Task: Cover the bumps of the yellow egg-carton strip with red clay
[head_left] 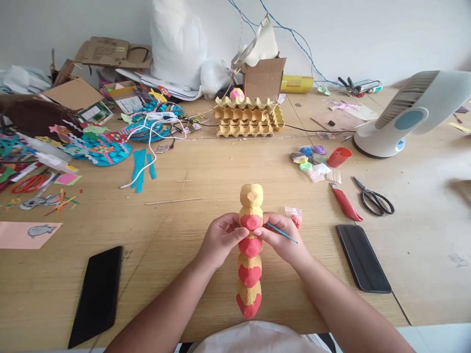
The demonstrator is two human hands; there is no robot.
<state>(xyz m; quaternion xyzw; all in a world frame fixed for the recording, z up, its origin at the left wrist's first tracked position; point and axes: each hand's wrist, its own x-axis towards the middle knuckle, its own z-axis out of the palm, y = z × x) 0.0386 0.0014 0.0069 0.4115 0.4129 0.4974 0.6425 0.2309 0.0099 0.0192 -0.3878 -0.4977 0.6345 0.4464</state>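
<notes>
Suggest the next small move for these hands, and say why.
Perhaps press down the lower edge of the uppermost red patch on the bumpy yellow strip: the left hand and right hand both have a thumb there, while the blue stick lies across the right hand.

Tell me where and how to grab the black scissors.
Best taken by the handle loops, I'd say, coming from the right: the scissors lie flat with loops toward the lower right and tips pointing to the upper left. That avoids the phone on the near side. The right hand now holds the yellow-and-red strip, so free it first.
</notes>
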